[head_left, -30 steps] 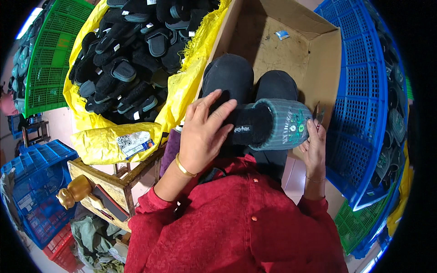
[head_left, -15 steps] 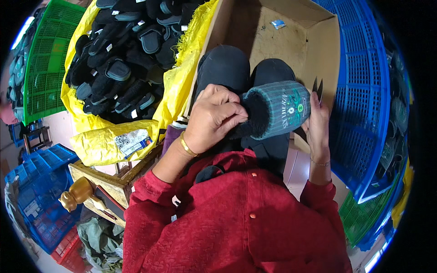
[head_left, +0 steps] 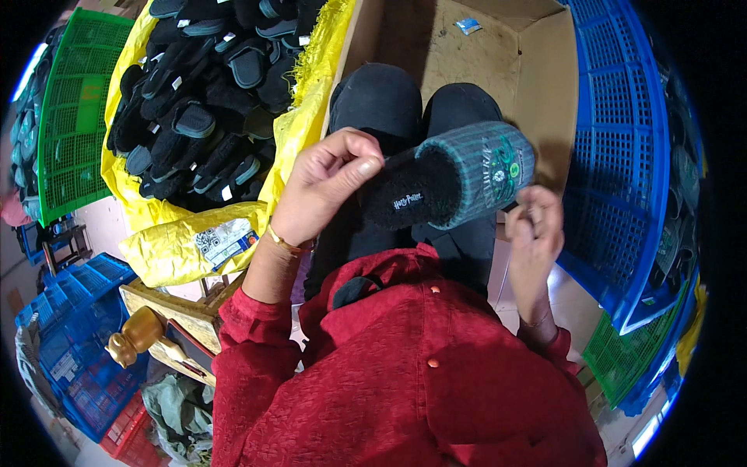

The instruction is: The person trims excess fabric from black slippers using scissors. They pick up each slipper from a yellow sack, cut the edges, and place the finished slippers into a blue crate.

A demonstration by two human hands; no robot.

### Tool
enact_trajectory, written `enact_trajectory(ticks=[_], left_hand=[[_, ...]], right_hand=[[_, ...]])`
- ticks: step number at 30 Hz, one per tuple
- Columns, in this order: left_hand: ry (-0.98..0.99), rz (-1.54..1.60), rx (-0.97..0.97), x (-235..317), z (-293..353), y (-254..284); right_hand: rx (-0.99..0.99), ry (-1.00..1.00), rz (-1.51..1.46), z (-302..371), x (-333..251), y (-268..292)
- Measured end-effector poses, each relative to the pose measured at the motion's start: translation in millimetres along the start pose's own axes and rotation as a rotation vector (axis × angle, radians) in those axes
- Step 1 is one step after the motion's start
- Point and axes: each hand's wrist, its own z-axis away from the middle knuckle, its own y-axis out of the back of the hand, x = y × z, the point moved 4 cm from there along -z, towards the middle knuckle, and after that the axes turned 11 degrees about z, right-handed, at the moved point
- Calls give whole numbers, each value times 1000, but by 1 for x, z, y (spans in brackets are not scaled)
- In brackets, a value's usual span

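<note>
A slipper [head_left: 482, 175] with a grey-green knitted upper, a printed green design and a black fluffy insole lies tilted over my dark-trousered knees, its toe toward the right. At the heel end, my left hand [head_left: 327, 183] is closed in a pinch beside the slipper's edge. Whatever sits between its thumb and finger is too small to make out. Just right of the toe, my right hand [head_left: 535, 226] has curled fingers, smeared by motion. A dark bit beside them looks like part of the black scissors; the blades are hidden.
Many black slippers [head_left: 194, 121] fill a yellow sack [head_left: 292, 148] at the left. A cardboard box [head_left: 545, 86] stands beyond my knees, a blue crate [head_left: 618, 156] to its right. A wooden stand [head_left: 204, 311] and a gold figurine [head_left: 134, 336] are at lower left.
My left hand has drawn back left from the slipper's opening, uncovering the insole. My right hand has moved down off the toe, and the scissor blades have gone out of sight.
</note>
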Motion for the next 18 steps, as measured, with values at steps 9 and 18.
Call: enact_trajectory(ticks=[9,18], left_hand=[[27,-134,-123,10,32,-2],[104,-211,-304,26,52,40]], right_hand=[[-92,-192,273,-78,50,18],[-541,-425,63,-76,46,14]])
